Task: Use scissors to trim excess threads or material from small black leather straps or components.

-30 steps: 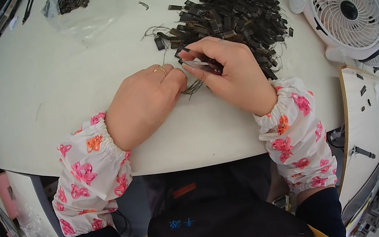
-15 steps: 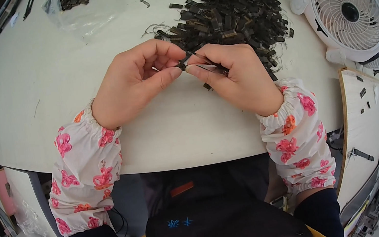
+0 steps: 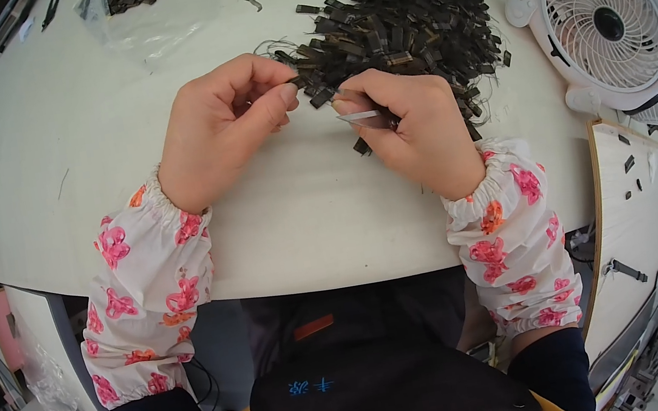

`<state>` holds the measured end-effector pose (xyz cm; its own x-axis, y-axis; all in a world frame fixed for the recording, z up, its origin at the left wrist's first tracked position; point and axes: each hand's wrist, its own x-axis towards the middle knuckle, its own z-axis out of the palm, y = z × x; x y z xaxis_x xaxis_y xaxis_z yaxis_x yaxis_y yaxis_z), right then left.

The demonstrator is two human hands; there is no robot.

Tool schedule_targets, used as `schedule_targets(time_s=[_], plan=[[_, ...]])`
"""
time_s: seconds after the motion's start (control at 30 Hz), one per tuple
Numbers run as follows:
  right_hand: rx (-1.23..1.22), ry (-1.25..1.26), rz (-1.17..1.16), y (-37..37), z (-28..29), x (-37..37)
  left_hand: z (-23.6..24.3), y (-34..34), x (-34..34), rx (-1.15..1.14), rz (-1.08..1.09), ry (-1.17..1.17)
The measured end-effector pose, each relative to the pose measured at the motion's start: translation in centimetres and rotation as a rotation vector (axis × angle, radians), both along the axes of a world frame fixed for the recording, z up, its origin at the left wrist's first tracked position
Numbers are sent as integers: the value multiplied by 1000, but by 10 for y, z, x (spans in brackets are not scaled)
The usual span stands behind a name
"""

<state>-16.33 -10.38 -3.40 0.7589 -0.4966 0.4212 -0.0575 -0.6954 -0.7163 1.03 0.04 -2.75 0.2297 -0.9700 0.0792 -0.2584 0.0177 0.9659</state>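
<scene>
Fingertips that met half a second ago have parted, the left hand (image 3: 226, 127) drawing away, so joint handling of one piece seems to have let up. Right hand's (image 3: 415, 123) fingers stay curled round metal snips (image 3: 362, 117); whether they touch the black tab (image 3: 320, 97) just beyond, I can't tell. Left thumb and forefinger pinch nearly closed on a small dark piece (image 3: 298, 82), beside the heap (image 3: 413, 29). Farther off lies a clear bag (image 3: 164, 34).

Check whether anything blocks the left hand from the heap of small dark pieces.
Nothing visible does. The left hand has its fingertips at the left edge of the heap, with nothing seen between. The right hand, holding a metal tool, is off to the right.
</scene>
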Motion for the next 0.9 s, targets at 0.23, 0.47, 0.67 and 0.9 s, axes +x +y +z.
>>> schedule_targets(time_s=[0.23, 0.47, 0.67, 0.9], plan=[[-31, 45, 40, 10, -4, 8, -3, -4, -12, 13, -15, 384], [-183, -27, -123, 4, 9, 4, -4, -4, -9, 40, -28, 596], [-533, -99, -241, -6, -1, 10, -3, -5, -14, 74, 3, 548], [-702, -71, -263, -4, -2, 13, -7, -5, -15, 58, 19, 565]])
